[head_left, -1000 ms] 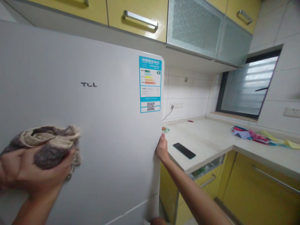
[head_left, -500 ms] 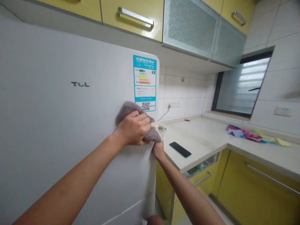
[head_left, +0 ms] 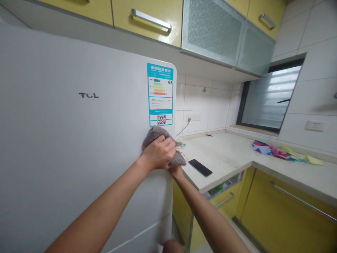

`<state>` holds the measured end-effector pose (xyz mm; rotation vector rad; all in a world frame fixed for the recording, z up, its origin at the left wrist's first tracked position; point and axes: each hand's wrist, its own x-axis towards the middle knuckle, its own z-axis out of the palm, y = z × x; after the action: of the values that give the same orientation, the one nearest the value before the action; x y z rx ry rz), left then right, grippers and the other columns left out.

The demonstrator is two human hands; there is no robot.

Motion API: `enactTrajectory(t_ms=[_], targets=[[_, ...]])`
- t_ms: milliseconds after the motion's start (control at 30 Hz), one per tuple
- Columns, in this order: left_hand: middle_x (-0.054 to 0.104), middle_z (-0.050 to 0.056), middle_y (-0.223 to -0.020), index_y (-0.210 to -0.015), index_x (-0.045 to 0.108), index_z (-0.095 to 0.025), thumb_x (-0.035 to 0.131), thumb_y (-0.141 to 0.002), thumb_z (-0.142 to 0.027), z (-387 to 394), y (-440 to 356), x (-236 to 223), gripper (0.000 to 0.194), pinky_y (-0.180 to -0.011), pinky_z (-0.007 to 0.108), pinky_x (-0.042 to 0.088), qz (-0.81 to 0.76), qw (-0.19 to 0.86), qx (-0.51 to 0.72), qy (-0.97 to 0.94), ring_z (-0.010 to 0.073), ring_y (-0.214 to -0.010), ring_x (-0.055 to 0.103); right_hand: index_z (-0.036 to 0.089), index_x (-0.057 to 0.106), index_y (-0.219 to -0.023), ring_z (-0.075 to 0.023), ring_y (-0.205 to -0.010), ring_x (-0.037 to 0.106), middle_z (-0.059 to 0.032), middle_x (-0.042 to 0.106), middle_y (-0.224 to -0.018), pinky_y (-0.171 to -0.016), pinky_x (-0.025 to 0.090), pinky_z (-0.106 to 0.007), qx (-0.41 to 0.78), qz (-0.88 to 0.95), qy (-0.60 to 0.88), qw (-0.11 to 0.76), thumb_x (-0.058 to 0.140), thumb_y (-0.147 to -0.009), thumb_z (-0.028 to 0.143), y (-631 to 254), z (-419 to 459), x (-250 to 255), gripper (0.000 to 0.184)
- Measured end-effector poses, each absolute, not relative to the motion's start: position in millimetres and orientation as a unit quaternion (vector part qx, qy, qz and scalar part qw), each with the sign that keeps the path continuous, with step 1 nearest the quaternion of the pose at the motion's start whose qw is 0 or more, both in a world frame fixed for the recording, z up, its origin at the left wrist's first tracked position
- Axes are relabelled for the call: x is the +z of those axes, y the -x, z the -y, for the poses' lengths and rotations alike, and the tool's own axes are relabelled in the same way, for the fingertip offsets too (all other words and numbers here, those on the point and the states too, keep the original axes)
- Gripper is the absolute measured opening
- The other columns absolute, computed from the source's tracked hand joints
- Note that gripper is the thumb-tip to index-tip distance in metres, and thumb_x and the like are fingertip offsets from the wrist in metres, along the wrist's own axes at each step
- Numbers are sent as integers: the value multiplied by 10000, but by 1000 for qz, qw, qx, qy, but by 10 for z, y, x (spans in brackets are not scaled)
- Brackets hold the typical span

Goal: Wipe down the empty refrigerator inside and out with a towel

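My left hand (head_left: 159, 153) is closed around a bunched grey-brown cloth (head_left: 156, 133). It presses the cloth to the front of the white refrigerator (head_left: 116, 147), near the right edge and just below a blue and white energy label (head_left: 160, 95). Below and beside it, my right hand (head_left: 176, 171) is at the refrigerator's right edge. Its fingers are mostly hidden by the cloth and my left hand, so what they grip does not show.
A black phone (head_left: 200, 167) lies on the white counter (head_left: 223, 151) right of the refrigerator. Colourful crumpled material (head_left: 279, 151) lies farther right, by the wall. Yellow cabinets (head_left: 150, 21) hang overhead. A plugged-in cord (head_left: 183, 128) runs from the wall socket (head_left: 193, 117).
My left hand and the cloth have slid right and down, from beside the label's lower part to below it. My right hand stays by the edge, slightly lower. The view has shifted slightly.
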<state>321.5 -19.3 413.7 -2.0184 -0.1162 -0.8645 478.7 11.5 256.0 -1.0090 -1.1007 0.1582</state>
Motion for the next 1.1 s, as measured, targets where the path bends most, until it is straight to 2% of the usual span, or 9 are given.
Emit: enactTrajectory(t_ms=[133,233,367,500,567,667,900,1000,1100], targets=[[743,125,-930,-926,767,-158,750,-911,-602,125,-3023,4455,445,-798,484,421,102,457,-357,808,314,-921,653,169,747,-1188,-304,-1180,682,-141,775,-1136,-1089,527,-435,74,499,450,737,311,-1110,684,-4739,-75,2592,680],[771,179,-1073,-1106,785,-98,656,-964,-705,143,-2870,5287,636,-942,570,449,227,427,-461,744,372,-1093,668,172,750,-1210,-298,-1159,696,-126,790,-1115,-1049,544,-418,100,497,452,734,228,-1106,765,-4693,-28,2604,797],[739,188,-1292,-1184,730,51,608,-942,-820,287,-2853,6334,912,-1139,659,356,349,357,-534,683,391,-1348,594,167,757,-1202,-296,-1159,704,-139,791,-1170,-1061,531,-402,106,488,456,737,238,-1076,833,-4668,11,2625,854],[711,141,-1397,-1252,707,66,265,-997,-846,342,-3026,6457,1046,-1126,613,350,297,365,-479,741,383,-1400,545,160,765,-1201,-301,-1142,712,-136,790,-1141,-1060,527,-413,104,487,455,739,248,-1079,828,-4668,13,2633,853],[758,139,-1324,-1216,761,-14,452,-1013,-774,289,-3135,6178,845,-1107,604,381,244,398,-457,757,372,-1343,594,160,773,-1207,-303,-1139,713,-134,794,-1119,-1053,531,-415,105,486,453,740,252,-1079,826,-4677,3,2627,855],[789,160,-1158,-1080,804,-112,786,-882,-595,177,-3215,5534,522,-1031,593,437,174,438,-404,784,385,-1193,653,164,784,-1220,-308,-1151,717,-135,803,-1126,-1034,544,-409,113,487,447,741,247,-1074,832,-4695,-18,2619,869],[766,95,-900,-816,730,-227,732,-886,-515,179,-2611,3672,297,-718,480,435,107,439,-380,807,279,-824,666,144,783,-1234,-296,-1150,721,-131,815,-1171,-1049,562,-415,126,482,437,749,311,-1053,846,-4696,-29,2632,865],[813,30,-925,-856,766,-285,752,-823,-281,195,-2056,2749,36,-752,443,486,135,426,-400,801,232,-790,695,143,782,-1277,-304,-1242,710,-152,804,-1256,-1103,542,-425,131,487,437,745,256,-1059,850,-4682,-20,2640,908],[847,1,-925,-917,836,-400,789,-653,-201,175,-1386,1853,334,-758,502,538,199,392,-432,788,309,-824,760,140,775,-1313,-307,-1331,685,-165,772,-1359,-1187,492,-434,123,486,435,748,263,-1045,873,-4672,-13,2653,933]])
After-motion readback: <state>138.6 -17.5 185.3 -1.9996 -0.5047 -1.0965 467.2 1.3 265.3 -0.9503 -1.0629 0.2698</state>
